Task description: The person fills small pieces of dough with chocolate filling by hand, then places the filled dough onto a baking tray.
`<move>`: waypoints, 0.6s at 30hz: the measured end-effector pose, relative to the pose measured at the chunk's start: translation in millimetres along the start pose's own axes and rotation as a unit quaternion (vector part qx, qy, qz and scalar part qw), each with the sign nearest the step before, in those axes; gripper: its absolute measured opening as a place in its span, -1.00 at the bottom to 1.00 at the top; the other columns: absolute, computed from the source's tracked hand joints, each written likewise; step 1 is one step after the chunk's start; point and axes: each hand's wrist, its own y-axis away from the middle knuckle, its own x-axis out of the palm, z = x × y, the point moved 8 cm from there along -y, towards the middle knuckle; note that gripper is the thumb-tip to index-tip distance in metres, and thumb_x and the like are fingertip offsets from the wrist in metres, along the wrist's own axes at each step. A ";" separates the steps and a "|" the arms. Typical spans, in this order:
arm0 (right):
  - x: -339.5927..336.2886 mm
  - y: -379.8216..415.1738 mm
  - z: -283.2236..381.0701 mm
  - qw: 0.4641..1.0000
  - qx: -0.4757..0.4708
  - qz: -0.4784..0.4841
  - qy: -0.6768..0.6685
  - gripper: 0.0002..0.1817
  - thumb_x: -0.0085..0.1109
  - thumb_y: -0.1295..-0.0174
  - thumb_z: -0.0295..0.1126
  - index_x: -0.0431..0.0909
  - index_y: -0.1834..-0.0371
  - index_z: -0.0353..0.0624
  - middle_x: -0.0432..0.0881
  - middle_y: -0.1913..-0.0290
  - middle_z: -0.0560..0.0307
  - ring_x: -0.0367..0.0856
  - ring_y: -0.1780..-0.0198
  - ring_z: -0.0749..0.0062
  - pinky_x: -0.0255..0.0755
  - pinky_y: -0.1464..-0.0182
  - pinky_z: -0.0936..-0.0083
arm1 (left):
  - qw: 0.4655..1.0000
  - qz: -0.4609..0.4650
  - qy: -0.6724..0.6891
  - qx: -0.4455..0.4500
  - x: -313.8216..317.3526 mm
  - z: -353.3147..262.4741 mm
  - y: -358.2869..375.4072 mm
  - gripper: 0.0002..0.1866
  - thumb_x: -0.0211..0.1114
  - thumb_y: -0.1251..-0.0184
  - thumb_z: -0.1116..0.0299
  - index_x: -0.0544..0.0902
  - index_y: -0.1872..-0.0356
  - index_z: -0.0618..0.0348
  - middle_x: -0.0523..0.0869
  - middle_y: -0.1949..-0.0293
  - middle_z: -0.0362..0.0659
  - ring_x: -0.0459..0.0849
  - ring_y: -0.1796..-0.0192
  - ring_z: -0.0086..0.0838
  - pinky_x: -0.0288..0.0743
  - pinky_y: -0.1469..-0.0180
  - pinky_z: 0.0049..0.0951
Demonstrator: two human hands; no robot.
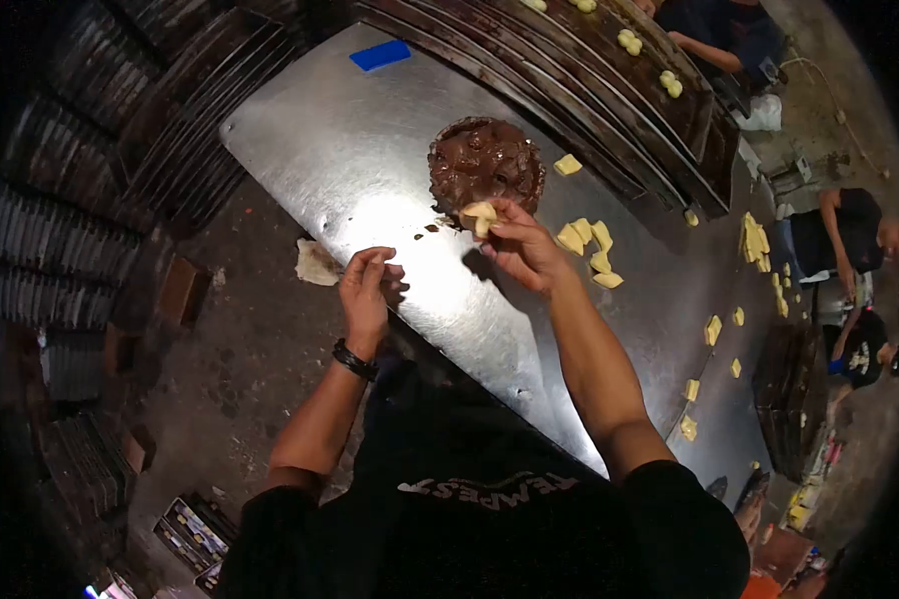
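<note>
In my right hand [524, 245] is a piece of pale yellow dough [479, 217], pinched between the fingertips at the near edge of a mound of glossy brown chocolate filling [484, 165]. Small dark smears lie on the metal just below the mound. My left hand [370, 285] hovers near the table edge, left of the dough piece and apart from it. Its fingers are loosely bent, and nothing shows in them. Several cut dough pieces [589, 245] lie right of my right hand, and one single dough piece [567, 165] sits beside the filling.
The metal table [300, 120] runs diagonally, with a blue scraper [381, 55] at its far end. Stacked dark trays [589, 90] line the far side, the top one bearing shaped dough. More dough pieces [754, 243] lie at right. Other people [839, 235] stand beyond. Racks [50, 240] fill the left.
</note>
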 end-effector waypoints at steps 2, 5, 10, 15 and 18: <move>8.6 23.1 -3.9 0.990 -0.004 0.055 -0.129 -0.60 0.13 -0.15 -0.53 0.40 -0.09 -0.03 0.53 -0.03 0.00 0.53 0.07 0.36 0.43 0.10 0.50 | 0.999 0.039 -0.002 0.003 26.4 -11.1 0.3 -0.65 0.03 -0.47 0.14 0.52 0.03 0.24 0.61 0.14 -0.13 0.59 0.26 -0.50 0.58 0.26 -0.44; 15.1 57.1 -9.9 0.974 -0.012 0.102 -0.201 -0.45 0.16 -0.11 -0.48 0.30 -0.23 -0.01 0.50 0.00 -0.03 0.50 0.10 0.31 0.43 0.10 0.42 | 0.985 0.133 0.051 -0.100 73.8 -3.6 15.7 -0.50 -0.08 -0.49 0.00 0.46 -0.07 0.29 0.54 0.02 -0.09 0.54 0.11 -0.45 0.56 0.08 -0.34; -16.0 99.7 -27.0 0.985 -0.013 0.022 -0.168 -0.42 0.18 -0.18 -0.47 0.28 -0.30 -0.03 0.53 0.07 0.01 0.52 0.19 0.39 0.46 0.18 0.53 | 0.981 0.173 -0.014 -0.088 101.7 9.6 39.2 -0.51 -0.09 -0.51 0.03 0.49 -0.03 0.33 0.57 0.05 -0.09 0.57 0.11 -0.46 0.56 0.05 -0.37; -41.0 110.1 -9.8 0.989 -0.020 -0.125 0.075 -0.63 0.22 -0.20 -0.49 0.47 -0.11 -0.15 0.60 0.09 0.15 0.57 0.17 0.54 0.49 0.14 0.58 | 0.987 0.092 -0.088 -0.097 62.9 30.1 42.4 -0.68 0.05 -0.46 0.21 0.55 0.07 0.29 0.62 0.19 -0.17 0.58 0.27 -0.54 0.50 0.21 -0.52; -33.5 83.8 12.7 0.938 -0.106 -0.141 0.300 -0.66 0.16 -0.20 -0.53 0.49 -0.07 -0.20 0.64 0.13 0.15 0.60 0.14 0.52 0.54 0.13 0.55 | 0.988 0.066 -0.122 -0.060 23.6 44.8 24.7 -0.80 0.14 -0.40 0.32 0.58 0.14 0.24 0.64 0.28 -0.21 0.57 0.26 -0.57 0.45 0.25 -0.58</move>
